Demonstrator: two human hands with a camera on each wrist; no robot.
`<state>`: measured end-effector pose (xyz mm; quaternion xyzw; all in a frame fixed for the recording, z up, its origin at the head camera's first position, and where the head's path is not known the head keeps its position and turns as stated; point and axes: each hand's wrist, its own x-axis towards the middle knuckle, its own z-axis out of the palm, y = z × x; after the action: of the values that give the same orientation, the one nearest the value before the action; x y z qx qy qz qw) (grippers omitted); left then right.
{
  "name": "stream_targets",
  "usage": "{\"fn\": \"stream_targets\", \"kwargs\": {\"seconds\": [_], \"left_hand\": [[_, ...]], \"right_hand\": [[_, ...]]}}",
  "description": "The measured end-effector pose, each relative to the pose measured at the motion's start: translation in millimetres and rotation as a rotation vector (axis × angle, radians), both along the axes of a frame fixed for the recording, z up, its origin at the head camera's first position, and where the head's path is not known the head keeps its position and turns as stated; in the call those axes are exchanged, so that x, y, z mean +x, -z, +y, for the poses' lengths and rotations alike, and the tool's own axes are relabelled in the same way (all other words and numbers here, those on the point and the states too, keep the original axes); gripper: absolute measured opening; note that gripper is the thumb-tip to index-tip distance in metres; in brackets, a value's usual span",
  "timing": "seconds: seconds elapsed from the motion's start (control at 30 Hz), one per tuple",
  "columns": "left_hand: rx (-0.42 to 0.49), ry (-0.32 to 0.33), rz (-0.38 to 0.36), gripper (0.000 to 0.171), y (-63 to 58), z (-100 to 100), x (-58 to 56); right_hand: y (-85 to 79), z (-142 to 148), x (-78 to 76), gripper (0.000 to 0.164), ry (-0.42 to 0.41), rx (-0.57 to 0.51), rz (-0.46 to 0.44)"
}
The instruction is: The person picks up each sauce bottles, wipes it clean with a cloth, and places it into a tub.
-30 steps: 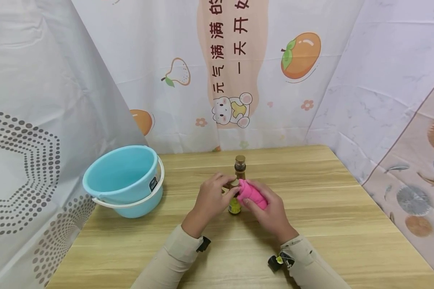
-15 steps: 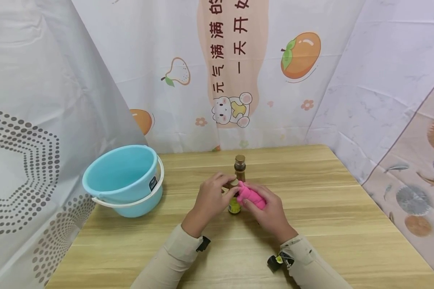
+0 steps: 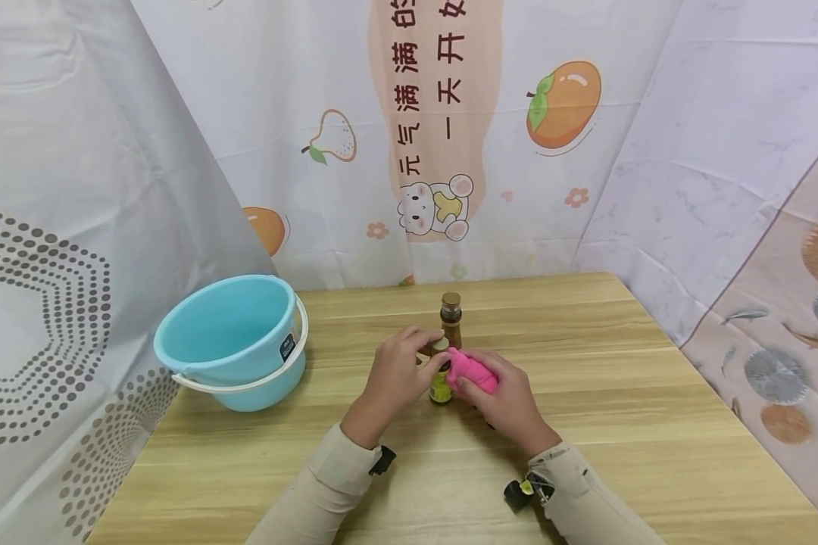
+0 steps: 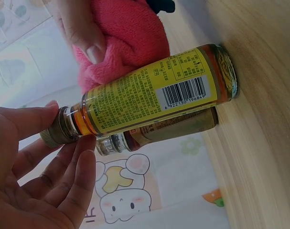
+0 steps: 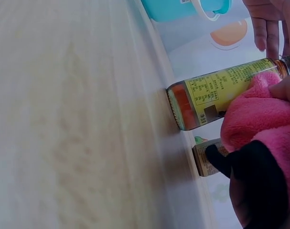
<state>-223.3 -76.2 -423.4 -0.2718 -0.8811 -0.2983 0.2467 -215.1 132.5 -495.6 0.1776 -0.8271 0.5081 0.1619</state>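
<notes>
A glass bottle with a yellow label [image 4: 149,93] and barcode stands on the table in front of me. My left hand [image 3: 397,369] pinches its brown cap [image 4: 59,131] between thumb and fingers, steadying it from above. In my right hand [image 3: 514,405] is a bunched pink cloth [image 3: 473,372], which lies against the bottle's side near the neck and upper label. The right thumb presses into the cloth in the left wrist view. A black strap-like piece [image 5: 259,186] shows below the cloth in the right wrist view.
A second, darker bottle [image 3: 451,322] with a gold cap stands just behind the first. On the left of the wooden table [image 3: 607,378] is a light blue bucket [image 3: 259,390] with a white handle. Printed curtains [image 3: 518,250] hang around the table's back and sides.
My right hand and the pink cloth have shifted slightly down along the bottle. The left hand stays at the cap, and the bottle has kept its place.
</notes>
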Motion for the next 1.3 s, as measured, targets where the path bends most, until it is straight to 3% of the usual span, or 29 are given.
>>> {"fn": "stream_targets", "kwargs": {"seconds": [0.37, 0.6, 0.7, 0.8, 1.0, 1.3], "left_hand": [[0.001, -0.002, -0.003, 0.031, 0.3, 0.0, -0.7], [-0.013, -0.005, -0.009, 0.031, 0.5, -0.7, -0.7], [-0.01, 0.001, -0.006, 0.031, 0.1, -0.5, -0.5], [-0.017, 0.021, -0.012, 0.03, -1.7, 0.6, 0.5], [-0.066, 0.019, -0.007, 0.03, -6.3, 0.9, 3.3], [0.053, 0.069, -0.089, 0.027, -3.7, 2.9, 2.4]], "right_hand": [[0.5, 1.2, -1.0, 0.043, 0.021, 0.059, -0.123], [4.2, 3.1, -2.4, 0.067, -0.054, 0.122, -0.113], [5.4, 1.1, -0.6, 0.07, -0.079, 0.131, -0.109], [6.5, -1.6, 1.2, 0.065, -0.076, 0.137, -0.076], [4.6, -4.6, 2.8, 0.052, -0.021, 0.14, 0.081], [2.3, 0.8, -2.1, 0.054, 0.043, 0.059, 0.21]]}}
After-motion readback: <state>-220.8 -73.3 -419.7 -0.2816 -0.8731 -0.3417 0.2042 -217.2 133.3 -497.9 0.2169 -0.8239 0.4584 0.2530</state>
